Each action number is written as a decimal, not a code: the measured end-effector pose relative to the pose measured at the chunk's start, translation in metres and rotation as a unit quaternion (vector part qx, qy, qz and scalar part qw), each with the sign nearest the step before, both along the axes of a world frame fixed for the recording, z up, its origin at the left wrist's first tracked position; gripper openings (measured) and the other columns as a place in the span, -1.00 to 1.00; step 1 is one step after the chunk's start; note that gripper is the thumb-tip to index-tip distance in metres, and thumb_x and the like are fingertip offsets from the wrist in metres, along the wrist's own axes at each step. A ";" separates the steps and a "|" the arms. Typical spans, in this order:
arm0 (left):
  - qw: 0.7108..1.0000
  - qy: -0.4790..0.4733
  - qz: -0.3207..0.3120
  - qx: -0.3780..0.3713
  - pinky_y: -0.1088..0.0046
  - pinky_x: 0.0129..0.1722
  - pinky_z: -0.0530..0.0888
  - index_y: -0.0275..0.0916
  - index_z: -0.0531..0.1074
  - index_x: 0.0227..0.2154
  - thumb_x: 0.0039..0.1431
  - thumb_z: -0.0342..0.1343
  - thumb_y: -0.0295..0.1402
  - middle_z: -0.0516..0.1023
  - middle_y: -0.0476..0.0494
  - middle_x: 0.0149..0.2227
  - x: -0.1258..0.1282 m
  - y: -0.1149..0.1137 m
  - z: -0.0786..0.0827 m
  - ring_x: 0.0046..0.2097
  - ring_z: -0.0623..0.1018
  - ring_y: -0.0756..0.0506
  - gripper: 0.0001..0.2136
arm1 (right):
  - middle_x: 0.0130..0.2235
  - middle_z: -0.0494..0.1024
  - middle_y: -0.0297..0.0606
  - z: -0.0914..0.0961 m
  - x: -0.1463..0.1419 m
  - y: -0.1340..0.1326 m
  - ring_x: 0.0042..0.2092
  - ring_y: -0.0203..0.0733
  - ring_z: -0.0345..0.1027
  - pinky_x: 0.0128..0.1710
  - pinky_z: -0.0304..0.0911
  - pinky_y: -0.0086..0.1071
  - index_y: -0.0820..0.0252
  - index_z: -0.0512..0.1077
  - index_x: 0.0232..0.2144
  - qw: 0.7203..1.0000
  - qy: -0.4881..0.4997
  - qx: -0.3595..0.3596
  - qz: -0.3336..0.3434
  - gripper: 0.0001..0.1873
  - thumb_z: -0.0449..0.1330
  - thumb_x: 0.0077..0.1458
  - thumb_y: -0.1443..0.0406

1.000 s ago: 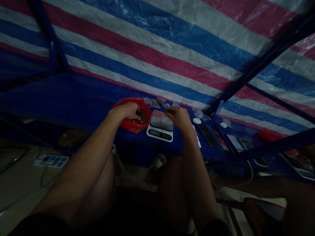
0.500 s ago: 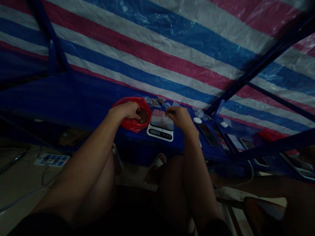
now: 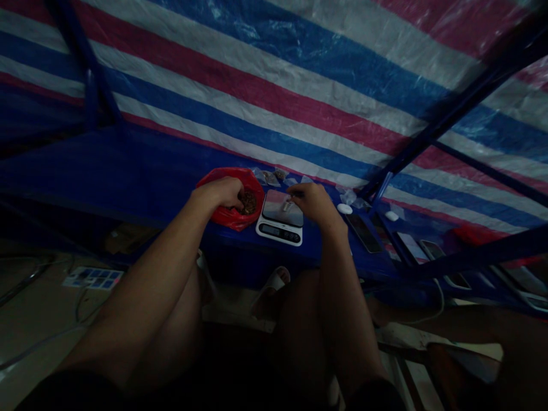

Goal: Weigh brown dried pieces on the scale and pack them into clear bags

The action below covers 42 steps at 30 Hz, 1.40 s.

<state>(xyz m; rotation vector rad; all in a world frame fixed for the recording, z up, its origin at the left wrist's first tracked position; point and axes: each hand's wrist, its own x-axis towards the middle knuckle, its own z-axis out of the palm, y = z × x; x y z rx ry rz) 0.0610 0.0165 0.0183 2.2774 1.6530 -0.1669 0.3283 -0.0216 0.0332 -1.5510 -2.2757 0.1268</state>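
Note:
My left hand [image 3: 222,193] reaches into a red plastic bag [image 3: 231,217] on the blue table, its fingers curled down onto the dark brown pieces [image 3: 248,202] inside. Just to the right stands a small white digital scale [image 3: 280,220]. My right hand [image 3: 312,202] hovers over the scale's far right side, fingers pinched on a small clear plastic bag [image 3: 286,206] that rests on the platform.
Several small clear packets [image 3: 269,177] lie behind the scale. Right of it are white round caps [image 3: 343,209] and several phones [image 3: 363,231] on the blue table [image 3: 141,171]. Blue metal bars [image 3: 432,134] cross at the right. A power strip [image 3: 92,278] lies on the floor at left.
The right hand has shifted slightly on the scale and gathered the clear bag closer under its fingers. The left hand stays in the red bag. The view drifted up a little.

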 end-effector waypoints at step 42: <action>0.999 -0.027 0.013 0.040 0.51 -0.21 0.48 -0.17 0.73 0.03 0.24 0.24 -0.50 0.79 -0.15 -0.01 0.001 0.003 -0.008 -0.10 0.72 -0.13 -0.65 | 0.00 0.76 -0.04 -0.006 0.051 0.006 0.05 0.09 0.65 0.15 0.46 -0.10 0.20 0.71 -0.02 0.991 0.046 0.034 -0.120 -0.71 0.24 0.30 0.37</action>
